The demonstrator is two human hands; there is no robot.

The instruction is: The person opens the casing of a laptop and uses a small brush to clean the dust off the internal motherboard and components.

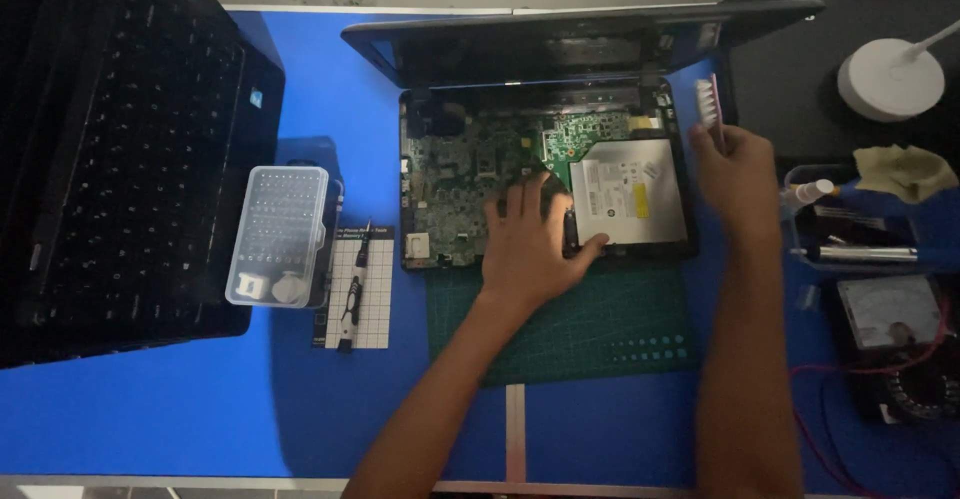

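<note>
My left hand [530, 244] lies flat and spread on the opened laptop [545, 174], palm down over the lower middle of the exposed green circuit board [470, 164], fingertips touching the edge of the silver optical drive [630, 194] beside it. My right hand [738, 174] is closed around a small brush [712, 107], bristles up, held just off the laptop's right edge near the hinge. The laptop sits on a green cutting mat [600, 324] on the blue table [200, 409], its lid tilted back. I judge the bare board stiff but fragile: small parts and thin traces would not stand pressure or scraping, so I would steady it by the plastic frame or the metal drive casing, not by the components. The drive looks rigid and light, with smooth sides that might slip; its outer edges are the place to grip. The brush is light and wants only a loose pinch on its handle. To the left lie a clear case of screwdriver bits [278, 234], a screwdriver [352, 294] on a gridded pad, and a second dark laptop [120, 149]. A meter [890, 314] sits at the right.
</note>
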